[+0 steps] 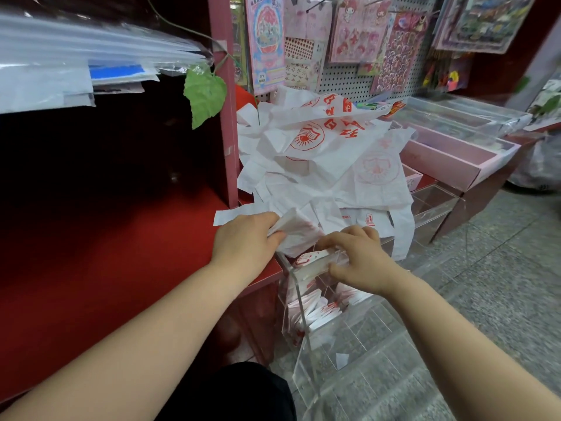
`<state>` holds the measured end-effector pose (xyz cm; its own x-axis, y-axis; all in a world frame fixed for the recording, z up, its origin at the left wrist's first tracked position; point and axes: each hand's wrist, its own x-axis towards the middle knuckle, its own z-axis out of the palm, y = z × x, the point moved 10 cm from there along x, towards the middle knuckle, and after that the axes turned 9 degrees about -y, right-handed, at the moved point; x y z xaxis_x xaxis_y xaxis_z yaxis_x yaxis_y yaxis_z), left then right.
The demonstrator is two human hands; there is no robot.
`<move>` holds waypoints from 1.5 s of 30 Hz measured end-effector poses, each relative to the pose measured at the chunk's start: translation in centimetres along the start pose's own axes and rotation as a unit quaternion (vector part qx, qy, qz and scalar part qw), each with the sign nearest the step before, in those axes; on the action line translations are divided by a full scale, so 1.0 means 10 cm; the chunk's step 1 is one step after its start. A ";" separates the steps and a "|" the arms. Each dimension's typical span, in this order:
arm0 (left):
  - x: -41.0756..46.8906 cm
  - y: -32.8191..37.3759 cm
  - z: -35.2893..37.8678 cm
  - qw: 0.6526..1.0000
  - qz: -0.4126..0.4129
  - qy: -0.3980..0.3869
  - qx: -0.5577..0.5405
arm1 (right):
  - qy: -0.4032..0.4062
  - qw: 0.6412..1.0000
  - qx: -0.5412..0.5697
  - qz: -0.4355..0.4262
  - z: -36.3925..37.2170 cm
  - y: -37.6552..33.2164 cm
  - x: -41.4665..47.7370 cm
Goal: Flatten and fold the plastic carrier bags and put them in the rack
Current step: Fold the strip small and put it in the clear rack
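Both forearms (pixel 455 344) reach to clear acrylic rack (pixel 303 344). Right hand (pixel 361 259): pinches folded carrier bag (pixel 312 260) at rack's top opening. Left hand (pixel 246 238): grips second folded bag (pixel 296 235), just left of rack top. Stored folded bags (pixel 312 311) inside rack; loose bag pile (pixel 328 153) behind it. Step, judged: racking. Next: push bag down, release.

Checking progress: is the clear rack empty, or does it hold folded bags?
Partly filled: folded bags stand inside the clear rack; the right hand pinches a folded bag at its top; the left hand grips a loose bag.
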<state>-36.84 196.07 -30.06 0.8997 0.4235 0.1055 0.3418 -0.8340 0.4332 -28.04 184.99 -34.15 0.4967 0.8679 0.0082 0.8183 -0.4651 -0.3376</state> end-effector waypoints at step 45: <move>-0.29 -0.25 0.12 0.987 0.139 0.073 -0.018 | 0.192 0.974 0.118 -0.002 -0.19 0.07 -0.07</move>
<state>-39.99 196.45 -32.55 0.9074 0.2286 0.3526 0.0742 -0.9130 0.4011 -27.25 183.67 -32.64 0.6020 0.7190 0.3472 0.7539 -0.3685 -0.5439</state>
